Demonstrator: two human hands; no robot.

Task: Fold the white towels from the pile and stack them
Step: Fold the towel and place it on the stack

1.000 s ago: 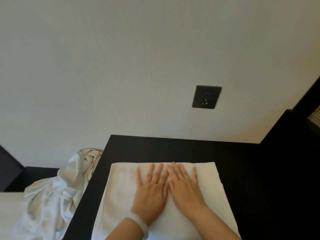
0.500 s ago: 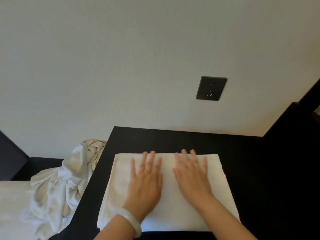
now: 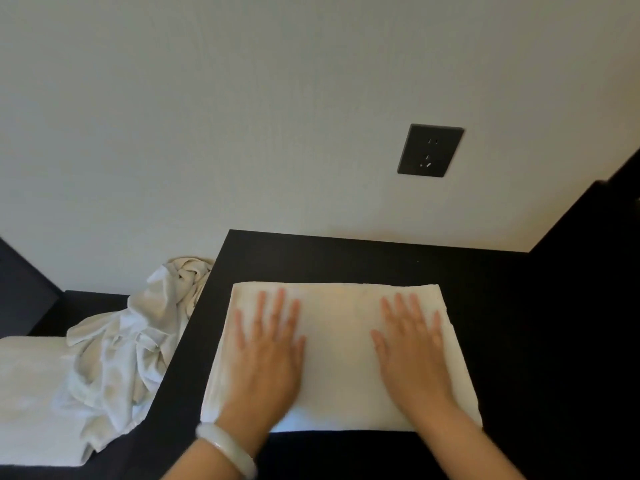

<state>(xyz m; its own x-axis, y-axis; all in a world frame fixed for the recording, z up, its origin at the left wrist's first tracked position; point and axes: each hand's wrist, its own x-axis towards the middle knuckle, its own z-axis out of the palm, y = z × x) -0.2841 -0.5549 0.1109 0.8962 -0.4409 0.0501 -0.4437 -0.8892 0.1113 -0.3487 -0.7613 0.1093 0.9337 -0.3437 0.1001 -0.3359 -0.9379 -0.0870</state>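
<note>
We see that the two hands, side by side at the middle of the cloth a second ago, have slid outward and now lie well apart: the left hand (image 3: 266, 362) is near the left edge of the folded towel (image 3: 339, 344) and the right hand (image 3: 412, 358) is near its right edge. Both lie palm down on it, with the fingers (image 3: 278, 306) straight, slightly spread and flat on the fabric, gripping nothing. The towel's near edge, cut off by the frame a second ago, now shows in full. The towel is a thick white rectangle with rounded, doubled edges and a soft, matte nap, and it lies squarely on the black bench (image 3: 346, 261), whose top is smooth and dull. To the left, below the bench edge, the pile (image 3: 128, 344) of unfolded white towels lies crumpled in loose creases and twists, leaning against the bench side. A smooth, pale, glossy bracelet (image 3: 225, 448) circles the left wrist. On the faintly textured off-white wall (image 3: 242, 116) sits a square dark socket plate (image 3: 430, 150).
</note>
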